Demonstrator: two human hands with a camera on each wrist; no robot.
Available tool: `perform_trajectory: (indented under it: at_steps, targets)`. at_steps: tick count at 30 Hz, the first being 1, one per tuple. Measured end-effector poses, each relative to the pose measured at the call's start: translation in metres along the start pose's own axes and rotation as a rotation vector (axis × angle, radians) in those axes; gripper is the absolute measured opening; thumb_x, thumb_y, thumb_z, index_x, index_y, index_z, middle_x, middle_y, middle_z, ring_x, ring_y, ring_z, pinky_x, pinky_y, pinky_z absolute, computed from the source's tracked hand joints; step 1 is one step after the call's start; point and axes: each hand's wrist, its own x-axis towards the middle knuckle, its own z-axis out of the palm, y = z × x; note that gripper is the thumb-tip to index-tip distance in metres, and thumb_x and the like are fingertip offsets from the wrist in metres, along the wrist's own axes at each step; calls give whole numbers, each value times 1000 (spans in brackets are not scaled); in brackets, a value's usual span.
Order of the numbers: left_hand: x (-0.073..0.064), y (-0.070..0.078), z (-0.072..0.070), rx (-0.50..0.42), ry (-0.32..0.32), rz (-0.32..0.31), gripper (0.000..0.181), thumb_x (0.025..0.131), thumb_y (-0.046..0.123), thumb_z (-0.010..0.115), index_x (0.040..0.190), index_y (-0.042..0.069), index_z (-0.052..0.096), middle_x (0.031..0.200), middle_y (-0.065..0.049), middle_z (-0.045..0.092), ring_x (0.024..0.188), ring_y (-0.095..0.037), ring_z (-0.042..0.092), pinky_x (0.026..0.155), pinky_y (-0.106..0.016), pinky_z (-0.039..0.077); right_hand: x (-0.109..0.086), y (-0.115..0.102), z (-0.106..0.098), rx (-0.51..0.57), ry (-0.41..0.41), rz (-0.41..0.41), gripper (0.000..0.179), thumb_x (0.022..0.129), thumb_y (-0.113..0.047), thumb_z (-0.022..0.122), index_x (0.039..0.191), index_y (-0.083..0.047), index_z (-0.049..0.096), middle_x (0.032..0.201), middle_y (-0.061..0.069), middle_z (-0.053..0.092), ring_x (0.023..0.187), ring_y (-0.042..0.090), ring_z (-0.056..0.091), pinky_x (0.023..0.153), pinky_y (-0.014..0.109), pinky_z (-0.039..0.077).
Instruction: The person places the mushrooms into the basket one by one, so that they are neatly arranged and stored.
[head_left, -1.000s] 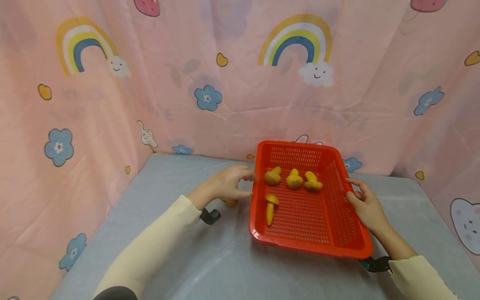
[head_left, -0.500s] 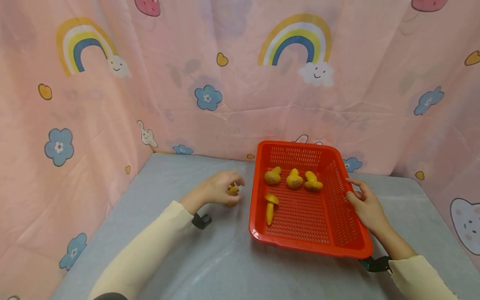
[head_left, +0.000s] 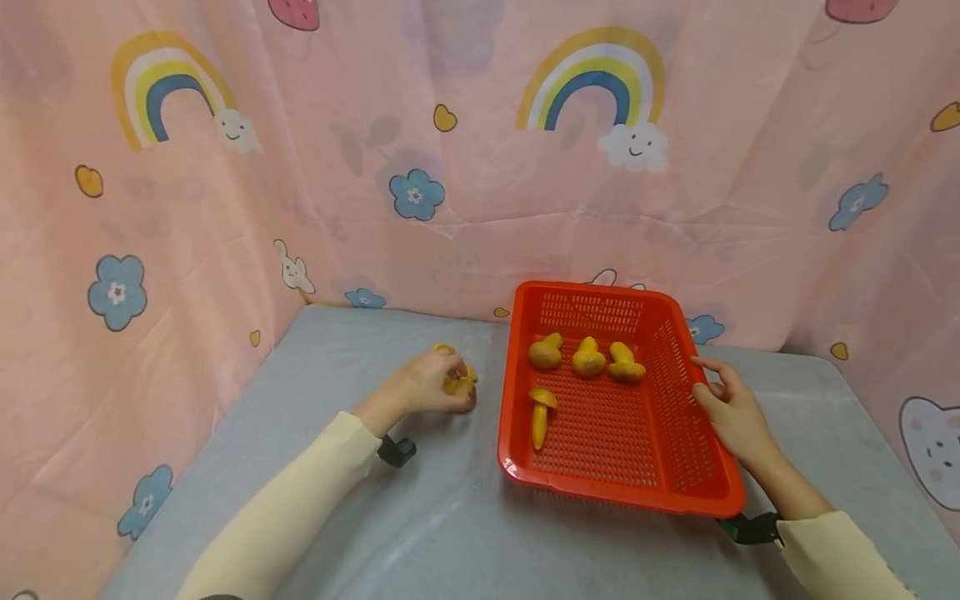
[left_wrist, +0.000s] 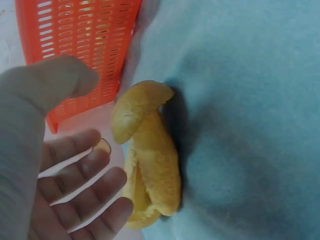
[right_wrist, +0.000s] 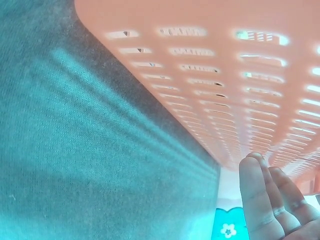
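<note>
On the grey cloth, left of the red basket (head_left: pixel 517 467), my left hand (head_left: pixel 420 382) is bent over yellow mushrooms (head_left: pixel 463 383). Another bit of yellow (head_left: pixel 444 347) shows behind its knuckles. From the left wrist, one mushroom (left_wrist: pixel 157 160) lies against a second, partly hidden one; thumb and loosely bent fingers (left_wrist: pixel 112 180) are around them, with no firm hold visible. My right hand (head_left: pixel 735 412) rests at the basket's right rim, thumb and forefinger touching it. In the right wrist view its fingers (right_wrist: pixel 257 195) lie fairly straight by the slotted outer wall.
Several yellow mushrooms (head_left: pixel 588 360) lie inside the basket, most along its far side, and one long-stemmed mushroom (head_left: pixel 541 417) near its left wall. A pink patterned curtain (head_left: pixel 480 167) hangs behind and beside the grey table cloth (head_left: pixel 450 517).
My left hand has drawn back from the basket's left rim, moving left and down over the mushrooms on the cloth. The right hand and basket have stayed in place.
</note>
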Motion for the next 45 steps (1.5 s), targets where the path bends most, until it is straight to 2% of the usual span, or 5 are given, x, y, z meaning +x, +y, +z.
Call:
perform_trajectory:
  at_steps: [6,15,26,36,45]
  targets:
    - [-2,-1,4,-54,1,-76,39,77,34,73,104,7,66,100,-6,65,86,-16,55,75,-28,49,0,0,-1,0,5,0,50,103,-26,39,147,-3,28,113,34,57,68,13,68,57,33,57]
    - [0,-1,15,-102,18,-115,39,76,29,75,105,5,65,100,-6,64,85,-16,56,78,-29,50,0,1,-1,7,-8,14,51,103,-26,39,148,-4,27,117,35,55,69,12,68,57,32,57]
    - [4,1,18,-194,28,-251,32,73,32,77,91,9,65,75,1,62,69,-14,55,60,-24,47,1,-1,0,7,-7,14,51,103,-25,39,148,-3,26,116,37,55,69,11,68,57,31,57]
    - [5,1,23,-179,6,-230,32,73,25,76,97,7,65,78,0,60,69,-13,54,59,-23,46,1,-2,0,-2,-8,17,52,103,-26,38,148,-4,25,116,36,55,69,11,68,57,31,57]
    - [-1,6,15,-169,19,-199,36,73,20,77,103,6,64,88,-2,60,78,-15,54,66,-25,47,1,0,0,-16,6,7,51,103,-23,39,148,-3,26,115,37,56,68,10,68,56,30,57]
